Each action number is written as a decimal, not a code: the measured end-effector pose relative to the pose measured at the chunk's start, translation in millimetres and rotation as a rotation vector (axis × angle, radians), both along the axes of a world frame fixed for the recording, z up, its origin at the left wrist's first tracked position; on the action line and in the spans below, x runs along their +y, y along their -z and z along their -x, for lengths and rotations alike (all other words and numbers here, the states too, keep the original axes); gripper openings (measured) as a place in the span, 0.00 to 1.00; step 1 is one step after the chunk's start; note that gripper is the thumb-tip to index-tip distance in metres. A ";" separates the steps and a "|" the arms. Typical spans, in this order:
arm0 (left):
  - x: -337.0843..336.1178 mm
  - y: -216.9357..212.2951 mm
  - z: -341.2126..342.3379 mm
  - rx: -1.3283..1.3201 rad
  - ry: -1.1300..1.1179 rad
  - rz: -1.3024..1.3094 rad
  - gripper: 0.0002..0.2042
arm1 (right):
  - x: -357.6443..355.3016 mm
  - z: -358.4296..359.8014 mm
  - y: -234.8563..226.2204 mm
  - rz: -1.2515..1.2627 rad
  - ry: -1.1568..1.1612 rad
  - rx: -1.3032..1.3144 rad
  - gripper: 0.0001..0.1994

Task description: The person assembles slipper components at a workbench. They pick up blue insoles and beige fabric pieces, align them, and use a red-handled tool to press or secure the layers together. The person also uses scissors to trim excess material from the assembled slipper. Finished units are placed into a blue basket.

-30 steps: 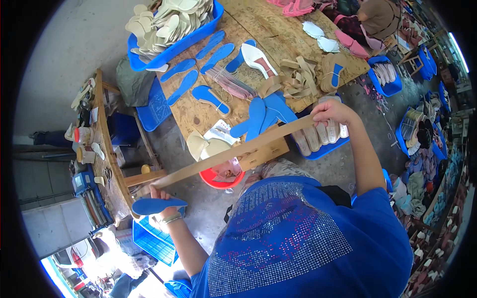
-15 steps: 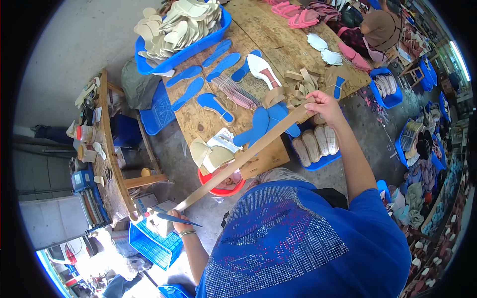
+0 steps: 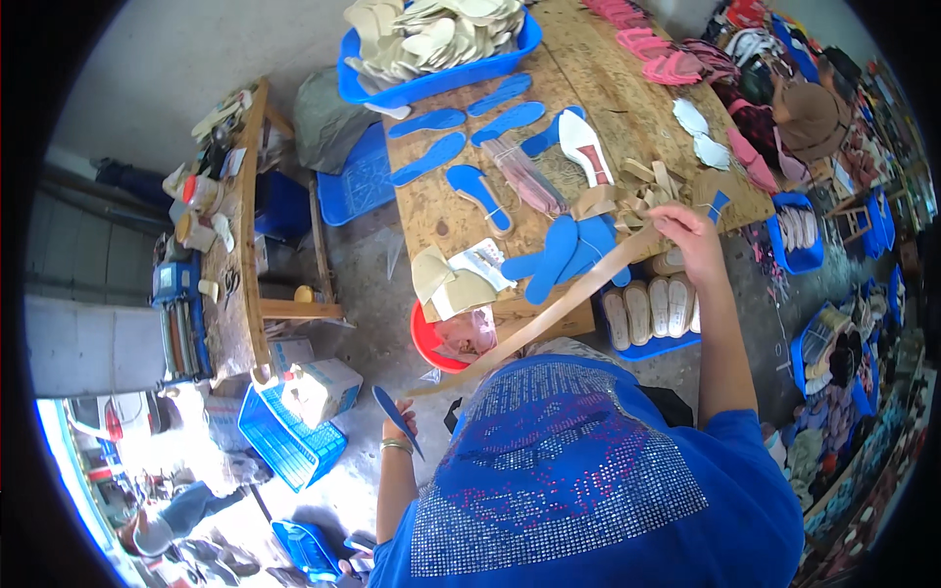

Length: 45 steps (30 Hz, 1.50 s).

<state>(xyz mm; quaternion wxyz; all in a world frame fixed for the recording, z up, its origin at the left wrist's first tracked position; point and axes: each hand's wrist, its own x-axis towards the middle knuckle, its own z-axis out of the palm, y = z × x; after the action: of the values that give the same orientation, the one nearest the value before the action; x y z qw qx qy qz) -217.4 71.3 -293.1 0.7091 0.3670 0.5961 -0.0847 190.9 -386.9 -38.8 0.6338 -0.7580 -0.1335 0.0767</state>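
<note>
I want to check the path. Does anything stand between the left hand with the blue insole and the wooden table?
Yes. The left hand holds a blue insole low beside the body. Between it and the wooden table runs the long tan strip held by the right hand, and a red basin sits below the table edge.

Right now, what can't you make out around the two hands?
- Left hand, head view: grip on the blue insole too small to tell.
- Right hand: palm faces away, so its hold on the tan strip is hidden.
- Strip's lower end: unclear against the blue shirt.
</note>
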 end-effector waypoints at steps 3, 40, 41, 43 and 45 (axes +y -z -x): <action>-10.4 -13.4 -23.5 -0.079 -0.076 0.020 0.29 | 10.4 9.5 -17.0 0.070 -0.174 -0.092 0.08; -98.7 -244.2 -61.3 -1.291 -0.272 0.232 0.38 | 195.7 162.6 -80.0 -0.253 -0.837 -0.311 0.07; -96.9 -243.3 -60.3 -1.308 -0.266 0.246 0.38 | 197.6 163.9 -79.2 -0.232 -0.852 -0.333 0.07; -95.5 -253.8 -58.7 -1.215 -0.317 0.261 0.36 | 198.1 170.9 -83.2 -0.163 -0.844 -0.382 0.07; -88.9 -255.3 -58.9 -1.191 -0.266 0.256 0.32 | 196.8 172.9 -86.2 -0.107 -0.807 -0.406 0.07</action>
<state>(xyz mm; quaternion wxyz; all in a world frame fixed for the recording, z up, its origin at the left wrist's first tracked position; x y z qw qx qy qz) -158.5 -17.6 -37.7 0.9626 0.1862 0.1240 0.1528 17.9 -190.2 47.4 0.5526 -0.6112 -0.5435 0.1603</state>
